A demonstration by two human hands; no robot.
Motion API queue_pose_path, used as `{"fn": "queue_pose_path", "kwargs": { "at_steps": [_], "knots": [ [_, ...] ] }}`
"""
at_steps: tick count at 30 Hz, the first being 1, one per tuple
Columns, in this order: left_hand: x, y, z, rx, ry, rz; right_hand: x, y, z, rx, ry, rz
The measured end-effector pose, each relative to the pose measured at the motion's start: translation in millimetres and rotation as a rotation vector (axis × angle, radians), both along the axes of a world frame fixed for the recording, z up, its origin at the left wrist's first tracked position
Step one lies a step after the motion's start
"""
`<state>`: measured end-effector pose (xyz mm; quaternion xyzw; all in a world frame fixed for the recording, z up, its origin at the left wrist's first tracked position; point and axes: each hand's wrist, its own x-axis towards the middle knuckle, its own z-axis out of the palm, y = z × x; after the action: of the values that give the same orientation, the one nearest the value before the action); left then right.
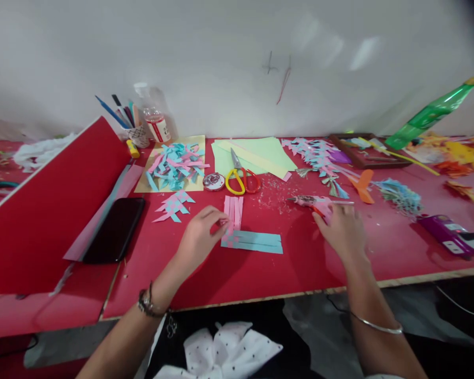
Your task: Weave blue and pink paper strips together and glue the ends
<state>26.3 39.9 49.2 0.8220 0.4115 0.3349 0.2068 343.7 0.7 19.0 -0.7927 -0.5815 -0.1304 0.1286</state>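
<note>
Pink paper strips point(233, 207) and slit blue paper strips point(260, 241) lie on the red table, woven together in a small check at their corner. Over the lower pink strips, my left hand point(199, 237) is closed in a pinch; what sits between its fingertips, if anything, is too small to make out. My right hand point(344, 231) is wrapped around a pink hot glue gun point(314, 201) lying on the table, its nozzle pointing left. Behind the strips rest scissors point(237, 176) with one yellow and one red handle.
Left stand a red board point(59, 210) and a black phone point(114, 229). Cut pink and blue woven pieces point(177, 166) are heaped on yellow paper. Farther right are a wooden tray point(363, 152), a leaning green bottle point(430, 116) and a purple box point(450, 234) with a cable.
</note>
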Motion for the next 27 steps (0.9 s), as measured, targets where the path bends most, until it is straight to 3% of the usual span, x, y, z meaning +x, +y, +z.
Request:
{"fn": "queue_pose_path", "kwargs": {
  "at_steps": [3, 7, 9, 11, 13, 16, 21, 27],
  "knots": [
    [6, 24, -3.2, 0.027, -0.013, 0.036, -33, -10, 4.0, 0.114, 0.021, 0.127],
    [6, 33, -13.8, 0.108, -0.073, 0.211, -90, -23, 3.2, 0.065, 0.237, 0.415],
    [1, 26, -19.9, 0.113, 0.064, 0.168, -112, -26, 0.5, -0.019, 0.323, 0.535],
    [-6, 14, -25.7, 0.126, 0.214, 0.036, -126, -26, -2.4, -0.082, 0.373, 0.601],
    [-11, 4, -30.4, 0.152, 0.355, -0.107, -132, -25, -5.1, -0.116, 0.396, 0.627],
    [-12, -5, -34.4, 0.183, 0.52, -0.173, -133, -22, -9.8, -0.132, 0.386, 0.65],
    [-10, -4, -35.8, 0.19, 0.648, -0.185, -132, -20, -18.5, -0.113, 0.327, 0.679],
    [-10, -5, -39.4, 0.205, 0.626, -0.155, -134, -19, -18.1, -0.158, 0.271, 0.688]
  ]
}}
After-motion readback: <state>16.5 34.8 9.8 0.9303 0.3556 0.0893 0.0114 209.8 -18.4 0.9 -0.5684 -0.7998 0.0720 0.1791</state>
